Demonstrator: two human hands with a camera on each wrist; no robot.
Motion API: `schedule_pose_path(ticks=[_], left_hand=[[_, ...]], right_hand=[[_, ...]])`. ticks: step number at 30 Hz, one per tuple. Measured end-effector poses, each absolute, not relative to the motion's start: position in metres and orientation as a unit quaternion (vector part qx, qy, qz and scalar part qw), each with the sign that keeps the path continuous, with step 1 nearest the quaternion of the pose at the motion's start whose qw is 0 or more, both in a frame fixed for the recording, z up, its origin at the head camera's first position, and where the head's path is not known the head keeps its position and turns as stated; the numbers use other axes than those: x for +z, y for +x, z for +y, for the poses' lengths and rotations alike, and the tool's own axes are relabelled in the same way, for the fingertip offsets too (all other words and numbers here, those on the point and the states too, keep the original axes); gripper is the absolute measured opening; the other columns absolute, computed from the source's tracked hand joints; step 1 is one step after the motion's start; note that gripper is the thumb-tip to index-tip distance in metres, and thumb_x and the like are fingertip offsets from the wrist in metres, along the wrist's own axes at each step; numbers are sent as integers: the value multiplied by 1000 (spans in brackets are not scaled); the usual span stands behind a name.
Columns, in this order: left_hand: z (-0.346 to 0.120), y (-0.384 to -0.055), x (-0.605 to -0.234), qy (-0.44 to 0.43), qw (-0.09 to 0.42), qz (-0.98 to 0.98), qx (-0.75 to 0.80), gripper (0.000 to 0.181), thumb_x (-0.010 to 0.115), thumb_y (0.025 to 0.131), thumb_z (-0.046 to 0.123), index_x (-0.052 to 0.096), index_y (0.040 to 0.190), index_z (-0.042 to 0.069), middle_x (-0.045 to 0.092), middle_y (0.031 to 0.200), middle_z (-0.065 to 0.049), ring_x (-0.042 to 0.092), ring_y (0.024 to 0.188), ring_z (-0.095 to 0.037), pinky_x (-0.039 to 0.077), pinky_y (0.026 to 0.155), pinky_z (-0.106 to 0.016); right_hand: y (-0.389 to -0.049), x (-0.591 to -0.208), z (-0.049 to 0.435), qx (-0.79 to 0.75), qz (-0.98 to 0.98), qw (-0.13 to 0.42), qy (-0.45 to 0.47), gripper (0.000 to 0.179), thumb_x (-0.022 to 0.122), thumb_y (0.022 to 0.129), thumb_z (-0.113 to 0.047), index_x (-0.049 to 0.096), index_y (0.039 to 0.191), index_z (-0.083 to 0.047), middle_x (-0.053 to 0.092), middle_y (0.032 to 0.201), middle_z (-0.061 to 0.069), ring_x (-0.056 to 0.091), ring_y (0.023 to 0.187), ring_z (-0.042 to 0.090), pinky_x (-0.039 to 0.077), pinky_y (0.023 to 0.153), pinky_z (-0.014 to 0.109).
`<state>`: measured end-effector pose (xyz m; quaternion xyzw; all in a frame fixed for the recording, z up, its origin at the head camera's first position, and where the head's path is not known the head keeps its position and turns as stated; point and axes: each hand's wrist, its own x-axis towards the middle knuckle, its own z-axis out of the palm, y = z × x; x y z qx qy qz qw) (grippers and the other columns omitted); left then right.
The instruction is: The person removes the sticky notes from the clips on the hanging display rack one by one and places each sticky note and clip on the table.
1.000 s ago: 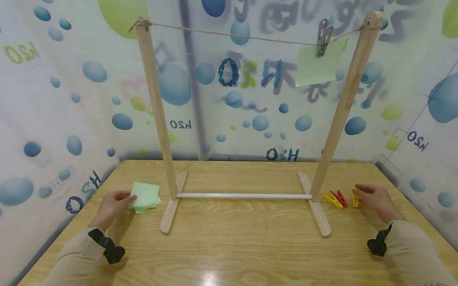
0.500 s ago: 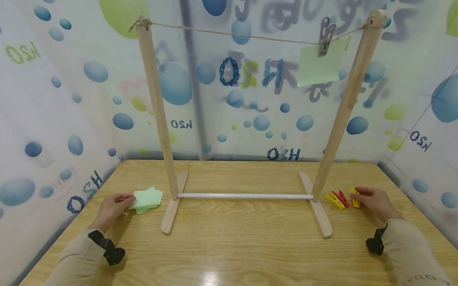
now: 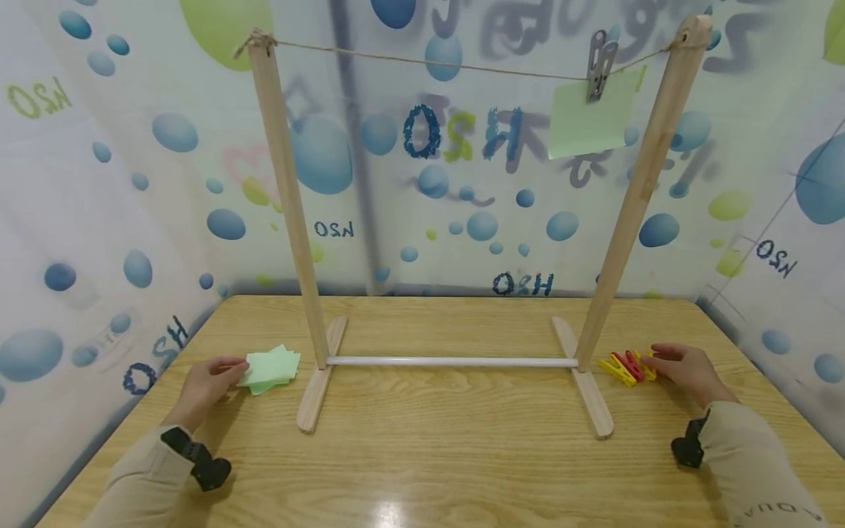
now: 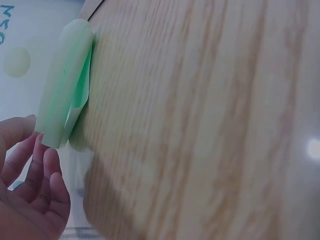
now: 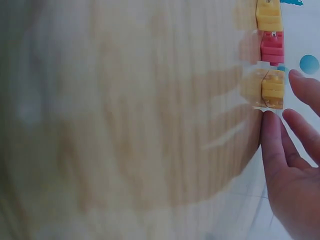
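Note:
At the left, my left hand [image 3: 210, 385] pinches the near corner of pale green paper notes [image 3: 273, 367]. In the left wrist view the notes [image 4: 65, 85] curl upward, with my fingertips at their lower end. On the right, my right hand [image 3: 686, 370] has its fingertips at a yellow clothespin [image 5: 273, 89]; the fingers look extended, not wrapped round it. Beside that lie a red clothespin [image 5: 272, 48] and another yellow clothespin [image 3: 619, 369]. A metal clip [image 3: 599, 70] hangs another green note [image 3: 587, 125] on the string [image 3: 422, 62].
A wooden frame with a left post [image 3: 284, 169], a right post [image 3: 640, 191] and a white crossbar [image 3: 449, 361] stands on the wooden table [image 3: 449, 447] between my hands. Patterned curtain walls [image 3: 422, 220] close in the back and sides.
My right hand has slid the nearer yellow clothespin left, against the red one. At the left, the top note has turned and settled over the others; the left hand then stays still.

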<state>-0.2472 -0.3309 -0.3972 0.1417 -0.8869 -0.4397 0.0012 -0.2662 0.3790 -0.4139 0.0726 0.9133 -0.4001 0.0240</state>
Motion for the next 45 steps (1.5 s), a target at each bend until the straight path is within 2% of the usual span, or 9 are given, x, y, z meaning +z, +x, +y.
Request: schedule_pose_path(ticks=[6,12,17,19,23,30,32,38,45], left_hand=[[-329,-244,-392,119,1,-887,-445,56,48,90,36,43,124,-8,49,114,-25,50,79,-12,46,62,-24],[-329,-246,-391,112,29,-890,-442,60,47,89,42,44,124,-7,45,119,-25,46,100,-27,43,73,-29],[-333,-250,-391,109,59,-889,-440,65,51,83,52,49,120,-1,52,110,-16,50,93,-20,46,63,-29],[-333,-251,-388,107,71,-888,-441,64,53,81,53,51,119,2,55,107,-10,52,89,-15,47,59,-26],[-326,-249,-378,87,95,-888,-442,55,51,84,48,53,120,7,56,110,-9,52,87,-6,46,64,-21],[-363,-298,-422,48,168,-897,-406,47,51,82,53,56,118,23,58,109,0,52,93,-12,44,67,-22],[-363,-304,-425,34,186,-889,-417,43,53,80,54,58,114,28,58,105,5,53,88,-7,44,62,-17],[-274,-236,-323,-40,135,-854,-501,41,56,86,37,57,114,7,58,99,5,53,88,-6,44,68,-17],[-214,-216,-274,-137,96,-840,-517,30,58,86,28,60,104,4,62,92,5,55,84,-7,46,71,-19]], right_hand=[[-265,-413,380,-395,916,34,59,75,52,85,-44,34,124,17,38,122,36,43,106,43,40,84,49],[-260,-405,384,-398,915,49,51,70,50,89,-39,31,125,18,39,122,36,54,97,31,50,74,32],[-258,-397,390,-407,911,56,46,71,48,90,-38,27,128,18,35,125,37,56,95,28,50,74,33],[-261,-397,399,-419,906,53,28,70,48,90,-39,26,130,14,42,124,30,55,97,26,49,76,35],[-275,-408,429,-442,897,15,-7,61,53,87,-40,36,133,-3,55,109,-11,56,88,1,50,71,26],[-237,-338,387,-375,926,-9,-38,60,48,91,-34,32,130,9,52,110,-3,54,83,-5,49,74,41],[-228,-326,381,-377,925,-35,-38,59,49,90,-34,34,129,7,45,102,-21,46,76,-17,49,72,38],[-210,-306,366,-431,894,-110,-58,38,51,91,-24,45,125,-9,45,99,-31,50,80,-14,41,62,7],[-199,-281,330,-429,880,-177,-99,34,52,90,-16,49,123,-8,53,102,-25,54,82,-7,41,67,5]])
